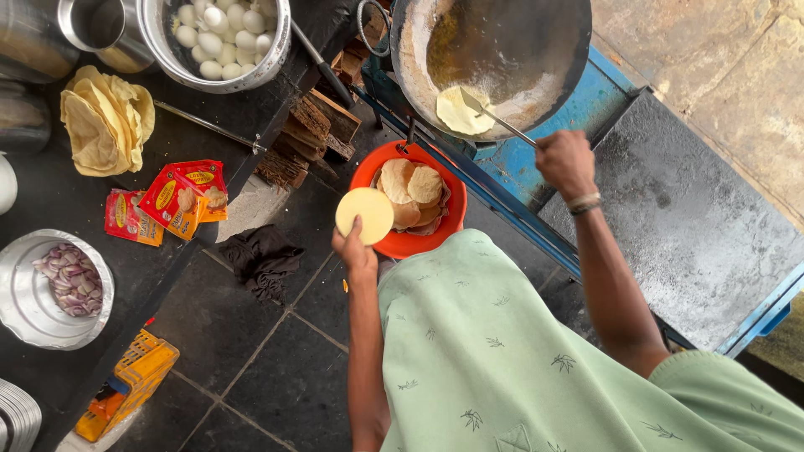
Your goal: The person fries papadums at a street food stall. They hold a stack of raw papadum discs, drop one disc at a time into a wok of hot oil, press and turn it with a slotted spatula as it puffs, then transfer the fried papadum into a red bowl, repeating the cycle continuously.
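Pale yellow raw disc is pinched in the left hand above the orange bowl of fried rounds. The right hand grips a metal spatula pressing another disc in the dark wok.

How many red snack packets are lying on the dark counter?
3 red packets: one lies furthest left, one in the middle overlaps it, and one on the right lies partly under the middle one. More could be hidden beneath them.

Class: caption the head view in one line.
Left hand holds a raw disc; right hand fries another with a spatula.
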